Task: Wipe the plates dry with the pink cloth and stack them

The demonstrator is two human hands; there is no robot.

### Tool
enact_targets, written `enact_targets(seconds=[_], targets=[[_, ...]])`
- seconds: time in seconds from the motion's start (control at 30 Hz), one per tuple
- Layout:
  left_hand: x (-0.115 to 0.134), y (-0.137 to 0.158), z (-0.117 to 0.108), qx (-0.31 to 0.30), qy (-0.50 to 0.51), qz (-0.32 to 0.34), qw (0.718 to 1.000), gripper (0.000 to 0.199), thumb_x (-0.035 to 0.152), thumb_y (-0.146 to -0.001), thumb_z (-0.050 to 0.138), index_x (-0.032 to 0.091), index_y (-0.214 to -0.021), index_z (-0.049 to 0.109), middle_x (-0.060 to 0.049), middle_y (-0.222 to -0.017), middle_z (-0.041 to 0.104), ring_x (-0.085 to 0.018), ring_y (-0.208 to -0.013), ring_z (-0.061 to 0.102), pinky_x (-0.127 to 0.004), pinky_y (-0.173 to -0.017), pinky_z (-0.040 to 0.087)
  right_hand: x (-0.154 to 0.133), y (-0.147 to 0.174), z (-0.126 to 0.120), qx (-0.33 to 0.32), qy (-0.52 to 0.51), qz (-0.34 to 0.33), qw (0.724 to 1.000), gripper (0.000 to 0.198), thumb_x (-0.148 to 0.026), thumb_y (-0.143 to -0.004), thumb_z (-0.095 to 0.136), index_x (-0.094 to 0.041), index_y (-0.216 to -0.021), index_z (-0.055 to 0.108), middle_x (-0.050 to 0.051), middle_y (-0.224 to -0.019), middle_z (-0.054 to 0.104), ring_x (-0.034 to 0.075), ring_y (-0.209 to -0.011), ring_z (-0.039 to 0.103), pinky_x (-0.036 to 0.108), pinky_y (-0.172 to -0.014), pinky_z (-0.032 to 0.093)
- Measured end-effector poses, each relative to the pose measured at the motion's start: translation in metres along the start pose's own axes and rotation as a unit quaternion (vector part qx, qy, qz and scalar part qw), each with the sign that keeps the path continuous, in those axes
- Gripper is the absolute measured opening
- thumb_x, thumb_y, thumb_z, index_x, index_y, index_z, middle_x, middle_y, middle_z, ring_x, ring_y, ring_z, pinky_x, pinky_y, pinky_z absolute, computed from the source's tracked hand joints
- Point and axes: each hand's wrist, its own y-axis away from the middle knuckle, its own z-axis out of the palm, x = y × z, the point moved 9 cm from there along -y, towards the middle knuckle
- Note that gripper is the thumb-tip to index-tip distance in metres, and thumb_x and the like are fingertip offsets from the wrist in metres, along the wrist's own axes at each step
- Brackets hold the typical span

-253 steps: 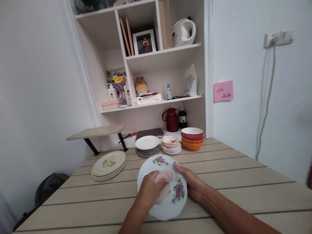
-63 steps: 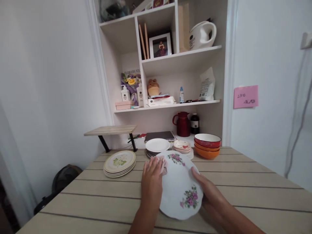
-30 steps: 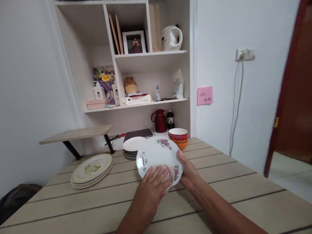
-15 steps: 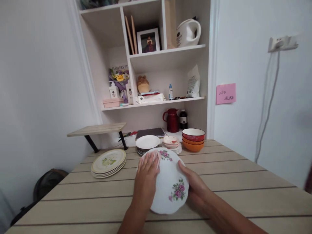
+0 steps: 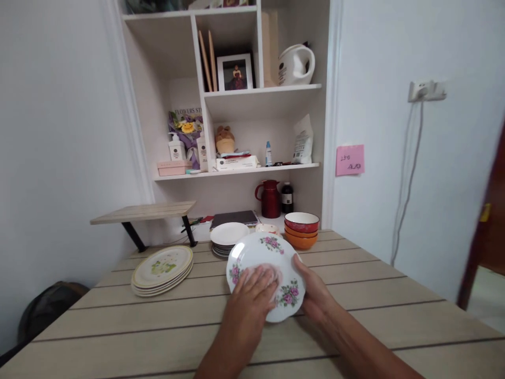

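A white plate with scalloped edges and purple-pink flowers (image 5: pixel 287 263) is tilted up above the table, its face toward me. My right hand (image 5: pixel 315 292) grips its right rim, thumb on the front and the fingers hidden behind. Against the middle of the plate, my left hand (image 5: pixel 250 297) presses a thin pink cloth (image 5: pixel 278 275); its fingers lie over the cloth, which is mostly covered. Behind the plate stand a stack of plates with a white one on top (image 5: pixel 229 233) and a small patterned dish (image 5: pixel 267 228), partly hidden.
Cream plates with a green design (image 5: pixel 162 267) are stacked at the left on the wooden table (image 5: pixel 158 326). Red and orange bowls (image 5: pixel 302 231) stand at the back right, near a red jug (image 5: pixel 270 200). A small raised wooden shelf (image 5: pixel 144 211) overhangs the back left.
My left hand has slid with the cloth from the plate's upper left rim to its middle. The plate has turned a little, showing flowers on its left side. The camera view has shifted.
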Motion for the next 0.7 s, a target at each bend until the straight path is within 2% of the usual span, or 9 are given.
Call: enact_targets(seconds=[0.07,0.13,0.27,0.37,0.47,0.7], targets=[[-0.013,0.001,-0.002,0.015,-0.017,-0.032,0.999,0.049,0.019,-0.092,0.048,0.03,-0.139,0.042,0.0,-0.145,0.046,-0.021,-0.137,0.038,-0.052,-0.115,0.032,-0.015,0.0,-0.005,0.014,-0.001,-0.049,0.999,0.057,-0.047,-0.087,0.054,-0.01,-0.13,0.053,0.015,-0.116,0.07,0.028,-0.108,0.065,0.042,-0.102,0.043],[-0.029,0.003,-0.003,0.025,-0.032,-0.077,0.996,0.049,0.018,-0.091,0.047,0.029,-0.139,0.043,-0.001,-0.145,0.046,-0.022,-0.137,0.038,-0.052,-0.114,0.031,-0.018,0.0,-0.008,0.02,0.014,-0.064,0.998,0.056,-0.047,-0.086,0.057,-0.012,-0.13,0.054,0.014,-0.118,0.069,0.028,-0.11,0.064,0.042,-0.102,0.043],[-0.061,0.012,-0.006,0.016,-0.041,-0.173,0.984,0.051,0.017,-0.092,0.045,0.026,-0.141,0.041,-0.003,-0.148,0.04,-0.025,-0.139,0.034,-0.053,-0.114,0.031,0.01,0.003,-0.004,0.009,0.074,0.002,0.997,0.06,-0.052,-0.083,0.059,-0.011,-0.127,0.057,0.017,-0.118,0.068,0.03,-0.109,0.064,0.045,-0.103,0.042],[-0.073,0.018,-0.012,0.014,-0.038,-0.215,0.976,0.046,0.021,-0.095,0.037,0.023,-0.142,0.041,-0.004,-0.151,0.036,-0.025,-0.142,0.028,-0.055,-0.115,0.028,0.03,0.008,0.009,-0.019,0.082,0.026,0.996,0.06,-0.05,-0.082,0.06,-0.01,-0.126,0.058,0.017,-0.12,0.067,0.03,-0.109,0.064,0.045,-0.103,0.042],[-0.063,0.015,-0.015,0.016,-0.02,-0.191,0.981,0.047,0.023,-0.096,0.034,0.022,-0.143,0.038,-0.004,-0.153,0.032,-0.024,-0.143,0.023,-0.053,-0.117,0.024,0.041,0.012,0.019,-0.026,0.063,0.031,0.997,0.059,-0.047,-0.082,0.062,-0.009,-0.127,0.057,0.017,-0.117,0.069,0.03,-0.106,0.066,0.043,-0.101,0.044],[0.004,-0.005,-0.005,-0.029,0.041,-0.008,0.999,0.052,0.025,-0.094,0.044,0.031,-0.144,0.033,0.001,-0.152,0.034,-0.019,-0.143,0.025,-0.05,-0.119,0.022,0.034,0.005,0.013,-0.021,0.011,0.062,0.998,0.058,-0.047,-0.084,0.06,-0.007,-0.125,0.056,0.017,-0.105,0.073,0.028,-0.099,0.069,0.043,-0.099,0.045]])
